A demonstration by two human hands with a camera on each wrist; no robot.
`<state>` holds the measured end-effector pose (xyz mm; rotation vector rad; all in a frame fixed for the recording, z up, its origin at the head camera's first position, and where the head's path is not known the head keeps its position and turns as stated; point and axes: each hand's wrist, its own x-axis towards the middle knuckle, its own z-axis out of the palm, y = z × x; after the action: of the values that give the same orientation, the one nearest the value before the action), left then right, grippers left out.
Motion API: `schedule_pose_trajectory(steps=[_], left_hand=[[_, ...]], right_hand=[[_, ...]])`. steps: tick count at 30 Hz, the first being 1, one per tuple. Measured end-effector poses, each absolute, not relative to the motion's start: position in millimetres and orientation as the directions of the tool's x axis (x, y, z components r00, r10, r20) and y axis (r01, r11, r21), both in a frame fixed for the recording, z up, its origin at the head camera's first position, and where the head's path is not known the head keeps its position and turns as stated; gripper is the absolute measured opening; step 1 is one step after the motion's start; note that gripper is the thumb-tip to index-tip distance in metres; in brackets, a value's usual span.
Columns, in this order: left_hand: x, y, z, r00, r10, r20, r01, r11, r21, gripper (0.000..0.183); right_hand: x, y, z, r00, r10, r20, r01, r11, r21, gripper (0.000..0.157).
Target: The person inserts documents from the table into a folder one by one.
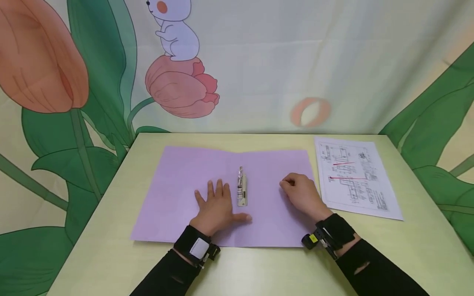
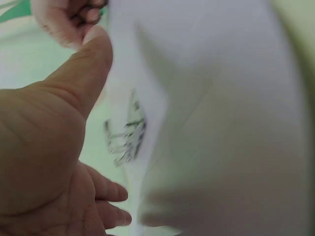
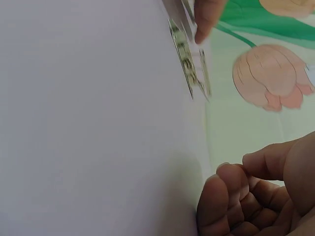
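A purple folder (image 1: pixel 192 168) lies spread flat on the table, with a silver metal clip (image 1: pixel 242 187) standing along its middle. My left hand (image 1: pixel 216 207) rests on the folder just left of the clip, fingers spread and straight, its thumb reaching below the clip's near end. Over the folder's right half is my right hand (image 1: pixel 301 193), its fingers curled in and the thumb against the index finger. Nothing shows between those fingers in the right wrist view, where the right hand (image 3: pixel 261 196) appears at the lower right. The clip (image 2: pixel 127 132) looks blurred in the left wrist view.
Sheets of paper (image 1: pixel 355 176) printed with line drawings and red marks lie to the right of the folder. The pale yellow table (image 1: pixel 259 271) extends around both. Behind it hangs a curtain (image 1: pixel 259 82) with large printed flowers.
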<state>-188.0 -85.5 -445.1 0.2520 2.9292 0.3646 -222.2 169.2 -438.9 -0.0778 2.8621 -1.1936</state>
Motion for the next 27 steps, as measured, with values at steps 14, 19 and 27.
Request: schedule_pose_trajectory(steps=[14, 19, 27], left_hand=[[-186.6, -86.5, -459.1, -0.970, 0.150, -0.192, 0.106, 0.970, 0.218, 0.132], [-186.6, -94.1, -458.1, -0.971, 0.148, -0.190, 0.103, 0.968, 0.229, 0.132], [-187.0, -92.8, -455.4, -0.969, 0.157, -0.190, 0.109, 0.965, 0.239, 0.132]], right_hand=[[-201.0, 258.0, -441.8, -0.985, 0.153, 0.080, 0.089, 0.846, -0.525, 0.021], [-193.7, 288.3, -447.2, -0.977, 0.214, -0.016, 0.197, 0.865, -0.461, 0.036], [-189.1, 294.0, -454.0, -0.978, 0.152, -0.142, 0.195, 0.907, -0.374, 0.066]])
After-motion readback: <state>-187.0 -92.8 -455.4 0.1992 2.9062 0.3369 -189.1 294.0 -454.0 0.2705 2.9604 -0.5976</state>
